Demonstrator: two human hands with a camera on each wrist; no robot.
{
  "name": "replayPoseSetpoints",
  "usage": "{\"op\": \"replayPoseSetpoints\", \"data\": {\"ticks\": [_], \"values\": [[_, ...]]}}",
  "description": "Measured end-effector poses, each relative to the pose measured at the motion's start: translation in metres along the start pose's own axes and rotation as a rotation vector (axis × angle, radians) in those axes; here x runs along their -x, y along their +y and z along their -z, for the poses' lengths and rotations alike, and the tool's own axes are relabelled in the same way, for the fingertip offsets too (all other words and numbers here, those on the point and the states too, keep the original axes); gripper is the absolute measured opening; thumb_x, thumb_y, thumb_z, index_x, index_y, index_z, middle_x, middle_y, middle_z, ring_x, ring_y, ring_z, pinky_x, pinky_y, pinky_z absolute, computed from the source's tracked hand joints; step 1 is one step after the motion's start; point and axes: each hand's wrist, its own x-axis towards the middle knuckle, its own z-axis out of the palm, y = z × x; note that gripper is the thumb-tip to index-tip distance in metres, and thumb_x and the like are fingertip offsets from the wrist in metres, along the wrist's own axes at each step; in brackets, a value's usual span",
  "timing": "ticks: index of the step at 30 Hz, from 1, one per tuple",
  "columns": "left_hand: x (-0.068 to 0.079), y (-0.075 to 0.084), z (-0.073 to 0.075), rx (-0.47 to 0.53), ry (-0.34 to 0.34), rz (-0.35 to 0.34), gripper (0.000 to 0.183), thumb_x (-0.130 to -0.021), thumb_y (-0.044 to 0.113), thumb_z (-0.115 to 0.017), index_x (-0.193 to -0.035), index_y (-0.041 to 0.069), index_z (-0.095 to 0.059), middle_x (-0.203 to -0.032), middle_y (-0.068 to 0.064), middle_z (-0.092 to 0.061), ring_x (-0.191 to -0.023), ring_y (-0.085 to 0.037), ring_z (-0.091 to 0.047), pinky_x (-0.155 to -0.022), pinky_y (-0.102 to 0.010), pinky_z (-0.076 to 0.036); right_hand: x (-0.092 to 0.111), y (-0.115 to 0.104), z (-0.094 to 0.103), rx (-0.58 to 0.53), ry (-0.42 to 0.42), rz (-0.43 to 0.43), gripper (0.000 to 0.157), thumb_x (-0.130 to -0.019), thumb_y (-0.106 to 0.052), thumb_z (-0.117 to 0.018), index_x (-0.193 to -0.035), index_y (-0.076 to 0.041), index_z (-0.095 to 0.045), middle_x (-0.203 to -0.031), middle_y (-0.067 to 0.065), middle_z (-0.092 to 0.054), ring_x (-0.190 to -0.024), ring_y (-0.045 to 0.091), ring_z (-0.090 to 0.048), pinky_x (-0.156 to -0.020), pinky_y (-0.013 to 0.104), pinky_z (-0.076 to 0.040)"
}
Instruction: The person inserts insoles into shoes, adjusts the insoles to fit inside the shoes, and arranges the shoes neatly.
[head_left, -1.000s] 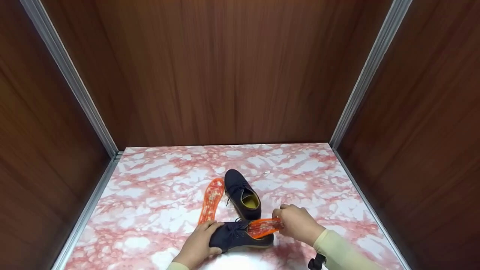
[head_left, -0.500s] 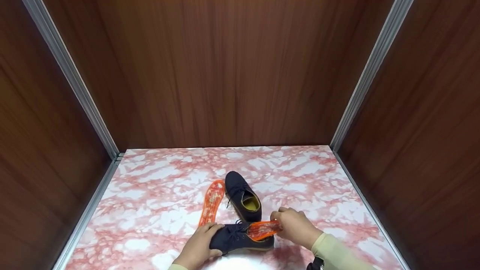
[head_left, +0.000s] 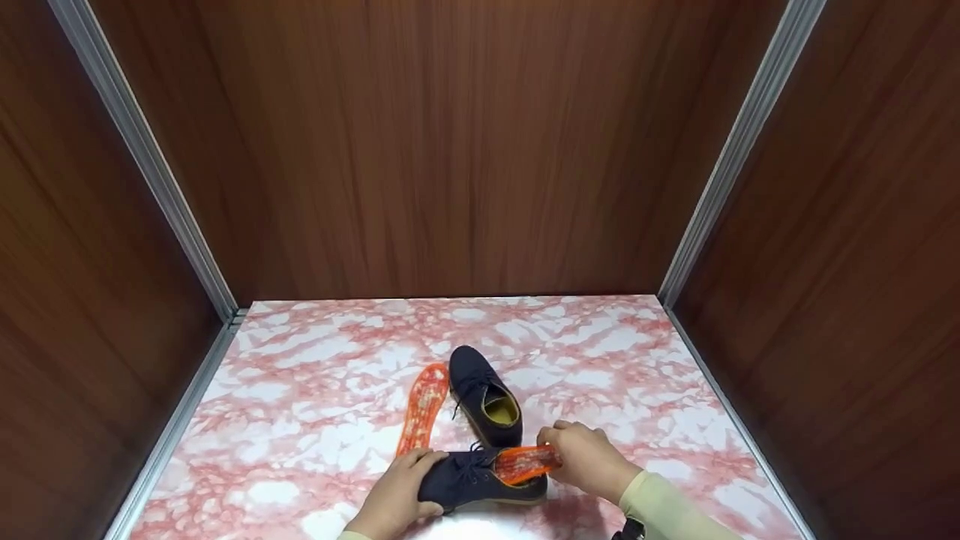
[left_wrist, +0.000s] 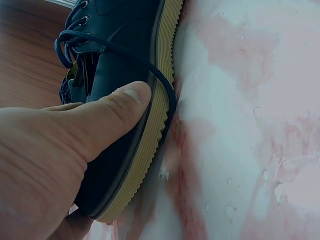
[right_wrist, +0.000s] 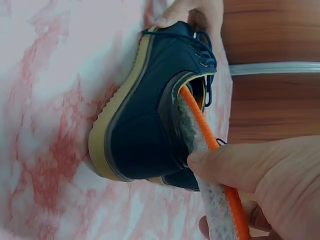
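A dark navy lace-up shoe point(head_left: 472, 480) lies toe-left at the front of the table. My left hand point(head_left: 399, 491) grips its toe, the thumb point(left_wrist: 120, 107) along the side above the ridged tan sole point(left_wrist: 155, 130). From the shoe's opening sticks an orange insole point(head_left: 521, 463), its front part hidden inside. My right hand point(head_left: 589, 457) pinches the insole's outer end; in the right wrist view the thumb point(right_wrist: 215, 165) presses its whitish fuzzy underside. Just behind, the second navy shoe point(head_left: 480, 390) stands with a yellow lining. Another orange insole point(head_left: 424, 405) lies flat left of it.
The table top point(head_left: 300, 420) has a pink and white marbled pattern. Brown wood-grain panels point(head_left: 450, 150) stand at the back and both sides, with metal rails point(head_left: 146, 161) at the corners.
My right hand has shifted slightly left toward the shoe, and less of the held insole shows outside the opening. The left hand keeps its grip on the toe.
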Motion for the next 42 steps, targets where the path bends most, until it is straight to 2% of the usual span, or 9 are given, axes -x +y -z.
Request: {"op": "replayPoseSetpoints", "data": {"ticks": [4,7,10,13,18,30,38,42], "values": [[0.002,0.000,0.000,0.013,-0.009,0.003,0.085,-0.079,0.036,-0.098,-0.154,0.025,-0.060,-0.150,-0.014,-0.063,-0.136,-0.042,-0.062,-0.110,-0.062,-0.056,0.000,0.003,0.006,0.010,-0.057,-0.012,0.043,-0.068,-0.013,-0.098,-0.104,-0.014,-0.075,-0.097,0.001,-0.074,-0.082,0.023,-0.071,-0.062,0.052,-0.057],[0.001,0.001,-0.001,0.019,-0.015,0.002,0.085,-0.080,0.036,-0.098,-0.155,0.025,-0.060,-0.151,-0.014,-0.063,-0.137,-0.042,-0.062,-0.110,-0.062,-0.056,0.000,0.006,0.013,0.020,-0.085,-0.024,0.041,-0.066,-0.010,-0.098,-0.101,-0.013,-0.076,-0.093,0.000,-0.072,-0.079,0.020,-0.068,-0.063,0.048,-0.059],[-0.001,0.002,-0.001,0.014,0.002,-0.003,0.084,-0.079,0.036,-0.098,-0.154,0.025,-0.061,-0.152,-0.014,-0.063,-0.138,-0.042,-0.062,-0.112,-0.062,-0.055,0.000,0.009,0.020,0.018,-0.087,-0.022,0.040,-0.066,-0.004,-0.098,-0.098,-0.012,-0.076,-0.088,0.000,-0.070,-0.076,0.019,-0.066,-0.062,0.044,-0.058],[-0.002,0.003,0.000,0.011,0.017,-0.005,0.084,-0.078,0.036,-0.098,-0.153,0.024,-0.062,-0.152,-0.015,-0.063,-0.138,-0.042,-0.062,-0.113,-0.062,-0.055,-0.002,0.009,0.023,0.014,-0.068,0.022,0.039,-0.066,0.000,-0.097,-0.098,-0.010,-0.076,-0.089,0.002,-0.070,-0.075,0.020,-0.066,-0.064,0.040,-0.059],[-0.001,0.001,0.000,0.017,-0.009,0.005,0.084,-0.080,0.037,-0.098,-0.154,0.026,-0.060,-0.151,-0.013,-0.063,-0.137,-0.042,-0.062,-0.110,-0.062,-0.056,-0.002,0.008,0.018,0.008,-0.040,0.076,0.036,-0.069,0.004,-0.095,-0.097,-0.008,-0.075,-0.091,0.005,-0.071,-0.076,0.020,-0.067,-0.069,0.036,-0.061],[-0.005,0.002,0.003,0.015,0.013,-0.004,0.083,-0.078,0.035,-0.099,-0.152,0.024,-0.062,-0.152,-0.015,-0.063,-0.139,-0.043,-0.060,-0.113,-0.062,-0.054,-0.003,0.006,0.015,-0.011,0.008,0.061,0.032,-0.073,0.004,-0.093,-0.095,-0.009,-0.073,-0.092,0.006,-0.071,-0.077,0.024,-0.068,-0.063,0.038,-0.059],[-0.003,0.000,0.002,0.019,-0.007,0.007,0.084,-0.079,0.035,-0.098,-0.153,0.026,-0.061,-0.152,-0.014,-0.063,-0.137,-0.042,-0.062,-0.110,-0.062,-0.056,-0.005,0.005,0.008,-0.020,0.003,0.083,0.033,-0.072,0.003,-0.092,-0.095,-0.009,-0.073,-0.091,0.006,-0.071,-0.076,0.021,-0.065,-0.065,0.035,-0.059],[-0.002,-0.001,0.000,0.026,-0.001,0.003,0.084,-0.078,0.036,-0.098,-0.153,0.026,-0.061,-0.150,-0.013,-0.064,-0.135,-0.042,-0.063,-0.109,-0.062,-0.057,-0.005,0.005,0.007,-0.029,-0.026,0.054,0.040,-0.068,0.002,-0.094,-0.099,-0.009,-0.072,-0.093,0.006,-0.070,-0.077,0.022,-0.066,-0.065,0.038,-0.059]]}}
